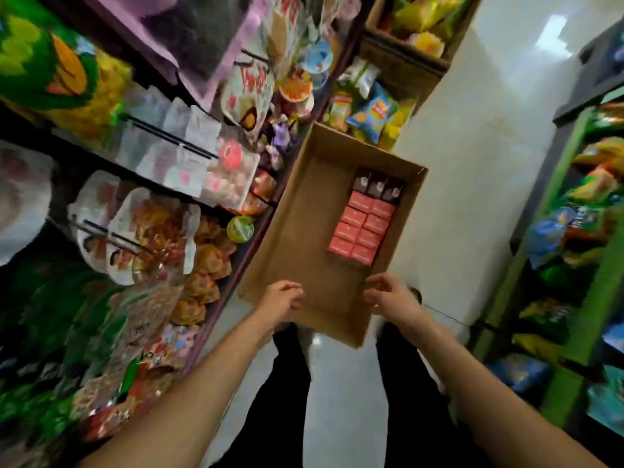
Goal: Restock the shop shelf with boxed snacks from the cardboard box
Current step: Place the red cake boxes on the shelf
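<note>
A long open cardboard box (304, 214) lies at a slant in the aisle between two shelves. Inside, against its right wall, several pink snack boxes (363, 228) stand packed in two rows, with three dark brown boxes (378, 187) beyond them. The rest of the box floor is bare. My left hand (282, 298) curls its fingers over the box's near edge. My right hand (388, 295) grips the right wall close to the near corner. The view is blurred by motion.
The shop shelf (250, 251) on the left is crowded with bagged snacks, cup noodles and hanging packets. A green shelf (574, 265) of chip bags lines the right side. White tiled floor (456, 163) runs between them. My dark-trousered legs are below the box.
</note>
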A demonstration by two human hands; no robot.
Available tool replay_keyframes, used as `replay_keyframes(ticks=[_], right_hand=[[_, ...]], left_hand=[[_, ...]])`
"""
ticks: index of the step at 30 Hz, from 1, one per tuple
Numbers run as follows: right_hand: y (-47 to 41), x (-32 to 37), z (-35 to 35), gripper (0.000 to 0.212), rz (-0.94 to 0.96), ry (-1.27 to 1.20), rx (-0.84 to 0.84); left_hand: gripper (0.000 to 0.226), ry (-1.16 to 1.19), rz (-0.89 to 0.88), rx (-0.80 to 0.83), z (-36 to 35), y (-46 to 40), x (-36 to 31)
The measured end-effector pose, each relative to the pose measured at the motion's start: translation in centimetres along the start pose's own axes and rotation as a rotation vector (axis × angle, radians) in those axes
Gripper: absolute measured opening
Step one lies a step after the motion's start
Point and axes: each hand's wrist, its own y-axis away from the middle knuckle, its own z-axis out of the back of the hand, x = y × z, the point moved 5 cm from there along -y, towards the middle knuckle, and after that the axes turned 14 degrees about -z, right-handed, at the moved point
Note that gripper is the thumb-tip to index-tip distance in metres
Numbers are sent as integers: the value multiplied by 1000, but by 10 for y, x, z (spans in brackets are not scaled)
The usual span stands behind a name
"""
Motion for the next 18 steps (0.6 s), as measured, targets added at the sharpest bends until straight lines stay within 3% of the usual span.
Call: replay_keyframes(ticks=[5, 7, 11, 14, 16, 18], right_hand=[[-140, 10, -1, 40, -30, 257, 11], [-201, 16, -2, 51, -13, 414, -18], [-306, 19, -3, 70, 57, 914, -161], [-370, 23, -2, 108, 122, 1232, -305], [-405, 25, -2, 133, 117, 1292, -337], [-430, 23, -7, 144, 101, 1231, -346]], left_hand=[[8, -101, 76, 32, -35, -126, 36], [14, -252, 31, 27, -48, -179, 50], [52, -830, -176, 211, -91, -267, 68], [78, -1271, -431, 364, -130, -329, 70], [89, -1426, -593, 395, -154, -368, 69], [90, -1550, -716, 418, -176, -400, 73]])
